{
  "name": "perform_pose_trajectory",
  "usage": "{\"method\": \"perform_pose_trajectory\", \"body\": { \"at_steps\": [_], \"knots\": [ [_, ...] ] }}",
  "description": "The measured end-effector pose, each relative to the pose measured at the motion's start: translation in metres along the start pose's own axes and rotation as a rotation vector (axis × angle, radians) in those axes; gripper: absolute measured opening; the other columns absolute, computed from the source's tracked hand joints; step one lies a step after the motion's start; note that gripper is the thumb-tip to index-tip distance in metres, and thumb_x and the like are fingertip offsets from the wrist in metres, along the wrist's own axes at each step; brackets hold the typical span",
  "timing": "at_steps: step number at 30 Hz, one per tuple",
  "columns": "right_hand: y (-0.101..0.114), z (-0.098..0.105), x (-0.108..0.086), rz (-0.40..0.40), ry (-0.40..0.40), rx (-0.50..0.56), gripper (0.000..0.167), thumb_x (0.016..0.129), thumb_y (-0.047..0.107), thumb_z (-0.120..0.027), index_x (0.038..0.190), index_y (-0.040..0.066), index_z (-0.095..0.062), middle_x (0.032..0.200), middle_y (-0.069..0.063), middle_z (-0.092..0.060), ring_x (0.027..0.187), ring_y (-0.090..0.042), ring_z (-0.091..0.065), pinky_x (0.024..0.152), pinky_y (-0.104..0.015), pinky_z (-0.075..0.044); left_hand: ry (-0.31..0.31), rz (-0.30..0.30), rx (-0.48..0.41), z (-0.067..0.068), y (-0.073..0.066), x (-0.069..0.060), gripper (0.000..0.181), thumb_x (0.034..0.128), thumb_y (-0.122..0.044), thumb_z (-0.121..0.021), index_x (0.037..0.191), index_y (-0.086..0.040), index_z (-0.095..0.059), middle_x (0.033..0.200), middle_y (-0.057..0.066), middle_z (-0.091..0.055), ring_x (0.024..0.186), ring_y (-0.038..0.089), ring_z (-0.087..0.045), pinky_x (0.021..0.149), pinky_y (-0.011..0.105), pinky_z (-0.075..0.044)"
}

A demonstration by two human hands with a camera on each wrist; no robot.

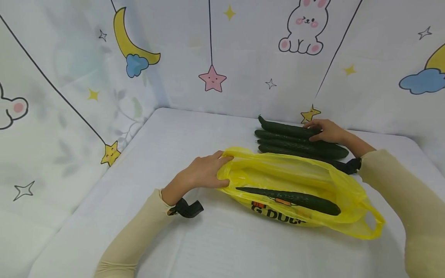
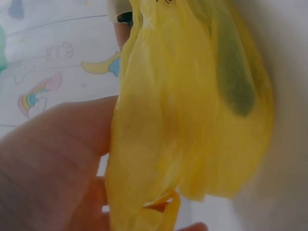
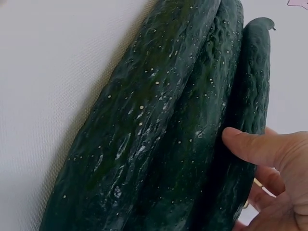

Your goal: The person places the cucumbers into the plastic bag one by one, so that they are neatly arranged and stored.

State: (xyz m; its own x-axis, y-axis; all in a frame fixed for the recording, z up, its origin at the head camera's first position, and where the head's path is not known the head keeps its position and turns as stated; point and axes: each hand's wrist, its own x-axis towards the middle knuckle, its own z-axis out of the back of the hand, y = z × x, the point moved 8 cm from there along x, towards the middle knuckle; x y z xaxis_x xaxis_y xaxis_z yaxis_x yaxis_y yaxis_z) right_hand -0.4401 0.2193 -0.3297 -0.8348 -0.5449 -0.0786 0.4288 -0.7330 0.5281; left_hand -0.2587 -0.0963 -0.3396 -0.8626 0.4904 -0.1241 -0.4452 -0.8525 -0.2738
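A yellow plastic bag (image 1: pixel 299 170) lies on its side with its mouth spread, one dark green cucumber (image 1: pixel 295 197) inside. At the bag's left end my left hand (image 1: pixel 205 170) holds the rim; in the left wrist view the yellow film (image 2: pixel 159 120) covers part of the fingers. Beyond the bag several cucumbers (image 1: pixel 288 144) lie side by side. My right hand (image 1: pixel 328 132) grips the farthest one (image 1: pixel 283 128), which has a curved tip. In the right wrist view the thumb (image 3: pixel 245 144) lies on the near side of that cucumber (image 3: pixel 255 72), with fingers round its far side.
A white cloth covers the table (image 1: pixel 153 231). Behind it stands a white backdrop (image 1: pixel 180 46) printed with stars, moons and a rabbit. Dark straps (image 1: pixel 189 208) sit at both wrists. The bag's loop handle (image 1: pixel 377 227) sticks out at the right.
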Motion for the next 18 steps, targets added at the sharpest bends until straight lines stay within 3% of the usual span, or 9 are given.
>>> {"method": "perform_pose_trajectory", "body": {
  "at_steps": [8, 13, 18],
  "knots": [
    [-0.002, 0.001, -0.002, -0.033, 0.001, -0.011, 0.049, 0.089, 0.000, -0.066, 0.134, -0.008, -0.048, 0.137, -0.037, -0.043, 0.128, -0.054, -0.038, 0.102, -0.066, -0.029, 0.010, -0.003, -0.002, 0.000, -0.003, 0.000, 0.071, 0.0877, -0.040, -0.061, 0.150, -0.014, -0.039, 0.152, 0.016, -0.037, 0.109, 0.029, -0.062, 0.063, 0.035, -0.049],
    [0.006, 0.002, -0.005, -0.015, 0.010, -0.012, 0.050, 0.090, 0.000, -0.064, 0.135, -0.010, -0.046, 0.135, -0.038, -0.043, 0.127, -0.054, -0.039, 0.101, -0.066, -0.030, 0.011, -0.002, 0.004, 0.000, -0.002, -0.001, 0.072, 0.0875, -0.040, -0.060, 0.151, -0.013, -0.039, 0.153, 0.017, -0.035, 0.110, 0.030, -0.062, 0.060, 0.033, -0.048],
    [0.013, 0.004, -0.005, -0.003, 0.022, -0.024, 0.050, 0.091, -0.001, -0.062, 0.136, -0.011, -0.043, 0.135, -0.038, -0.042, 0.126, -0.054, -0.038, 0.101, -0.067, -0.029, 0.010, -0.001, 0.005, 0.001, -0.001, -0.001, 0.072, 0.0878, -0.040, -0.060, 0.151, -0.013, -0.038, 0.153, 0.017, -0.035, 0.111, 0.031, -0.061, 0.067, 0.038, -0.051]
  ]
}}
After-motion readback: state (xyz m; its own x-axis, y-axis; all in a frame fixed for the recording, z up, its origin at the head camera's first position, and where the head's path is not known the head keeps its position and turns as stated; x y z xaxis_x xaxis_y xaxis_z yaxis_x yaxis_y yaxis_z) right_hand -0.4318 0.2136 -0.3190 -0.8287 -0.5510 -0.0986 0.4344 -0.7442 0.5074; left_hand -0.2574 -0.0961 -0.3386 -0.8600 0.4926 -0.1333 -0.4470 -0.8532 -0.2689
